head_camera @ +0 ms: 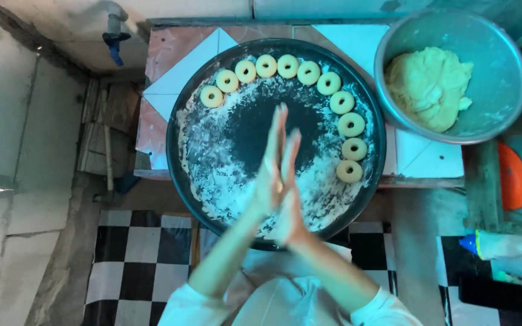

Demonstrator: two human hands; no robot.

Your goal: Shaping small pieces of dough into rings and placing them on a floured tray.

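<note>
I see my left hand point(271, 163) and my right hand point(289, 193) pressed flat together, palm to palm, fingers pointing away from me, above the middle of the round dark tray point(182, 151). I cannot tell if a piece of dough is between the palms; nothing of it shows.

Nine dough rings point(308, 72) lie in a curve along the far and right side of the tray, each one close to the next. I think the risk is this: if the hands come down too far to the right, a wrist could touch the nearest ring point(349, 171) and press it out of shape. The loose flour point(212, 175) on the tray could also be swept over the edge.

The tray sits on a small tiled table point(179, 60). A metal bowl point(502, 54) with a lump of yellow dough point(429, 87) stands just beside it on the right. Below is a black and white checked floor point(134, 253), and a pale wall point(7, 121) is at the left.
</note>
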